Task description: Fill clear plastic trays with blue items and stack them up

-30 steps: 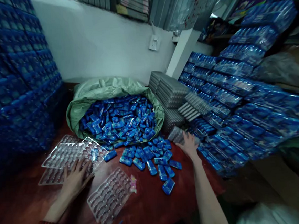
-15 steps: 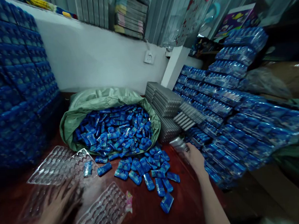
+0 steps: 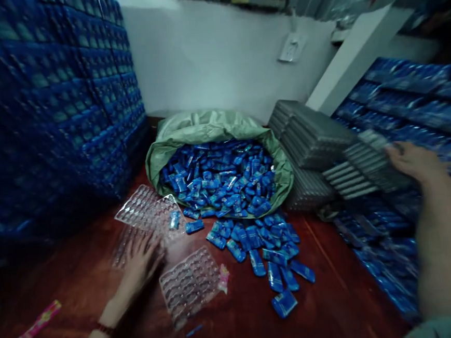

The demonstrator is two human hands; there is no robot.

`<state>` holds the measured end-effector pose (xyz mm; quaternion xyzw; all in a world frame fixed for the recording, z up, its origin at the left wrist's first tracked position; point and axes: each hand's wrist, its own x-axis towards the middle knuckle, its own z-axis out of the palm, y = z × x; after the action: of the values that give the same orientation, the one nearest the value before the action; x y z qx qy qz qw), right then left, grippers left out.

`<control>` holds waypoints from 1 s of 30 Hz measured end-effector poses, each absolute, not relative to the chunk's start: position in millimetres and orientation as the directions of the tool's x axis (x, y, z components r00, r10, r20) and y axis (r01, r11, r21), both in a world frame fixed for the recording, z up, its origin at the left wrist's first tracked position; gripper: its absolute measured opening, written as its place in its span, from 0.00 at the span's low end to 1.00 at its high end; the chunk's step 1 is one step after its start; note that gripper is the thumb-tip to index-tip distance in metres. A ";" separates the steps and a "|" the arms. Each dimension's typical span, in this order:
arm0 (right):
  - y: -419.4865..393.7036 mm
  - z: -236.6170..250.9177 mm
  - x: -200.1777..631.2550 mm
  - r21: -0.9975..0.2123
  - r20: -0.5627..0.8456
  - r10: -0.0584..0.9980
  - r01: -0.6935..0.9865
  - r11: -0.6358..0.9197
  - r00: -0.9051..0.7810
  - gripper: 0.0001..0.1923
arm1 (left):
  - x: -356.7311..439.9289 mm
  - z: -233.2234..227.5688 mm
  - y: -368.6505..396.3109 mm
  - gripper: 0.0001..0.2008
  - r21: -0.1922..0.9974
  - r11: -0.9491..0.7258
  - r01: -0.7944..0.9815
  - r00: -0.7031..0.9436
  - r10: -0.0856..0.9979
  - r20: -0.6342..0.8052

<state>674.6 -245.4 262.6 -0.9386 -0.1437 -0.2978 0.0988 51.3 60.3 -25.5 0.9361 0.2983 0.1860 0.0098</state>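
Right hand (image 3: 414,160) risen onto grey tray stack (image 3: 360,171), gripping it; left hand (image 3: 141,259) flat, open on clear trays (image 3: 146,211); blue packets (image 3: 254,239) between.

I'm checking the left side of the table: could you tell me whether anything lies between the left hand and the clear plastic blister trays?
Nothing visible does: the left hand already rests flat on the clear plastic blister trays on the red-brown table.

Glossy clear plastic trays (image 3: 190,284) on polished reddish wooden table (image 3: 337,295).
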 end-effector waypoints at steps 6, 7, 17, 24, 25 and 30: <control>-225.5 257.5 625.3 -0.209 0.728 0.085 0.338 -0.918 0.680 0.21 | 92.1 -11.4 59.5 0.21 0.131 -0.900 0.417 0.815 0.433 0.384; -218.0 254.4 606.6 -0.215 0.788 0.107 0.434 -0.875 0.606 0.21 | 102.4 -6.6 64.4 0.21 0.165 -0.901 0.402 0.803 0.433 0.409; -83.1 136.6 497.8 -0.390 0.275 0.611 0.667 -0.635 0.743 0.27 | 254.7 78.6 173.9 0.24 0.536 -0.684 0.495 0.536 0.726 0.430; -49.0 117.1 487.9 -0.274 0.313 0.437 0.521 -0.808 0.843 0.28 | 301.9 66.9 158.3 0.25 0.544 -0.519 0.659 0.324 0.849 0.417; -45.2 113.6 482.3 -0.221 0.360 0.434 0.528 -0.820 0.826 0.29 | 304.1 64.9 152.0 0.23 0.560 -0.486 0.671 0.283 0.866 0.413; -29.0 99.9 468.6 -0.091 0.467 0.477 0.577 -0.811 0.745 0.32 | 314.1 61.8 127.6 0.19 0.608 -0.393 0.690 0.207 0.912 0.355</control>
<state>468.6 -29.0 99.9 -0.9268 -0.2846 -0.2162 0.1156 314.1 127.6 61.8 0.7600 0.5268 0.3451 0.1607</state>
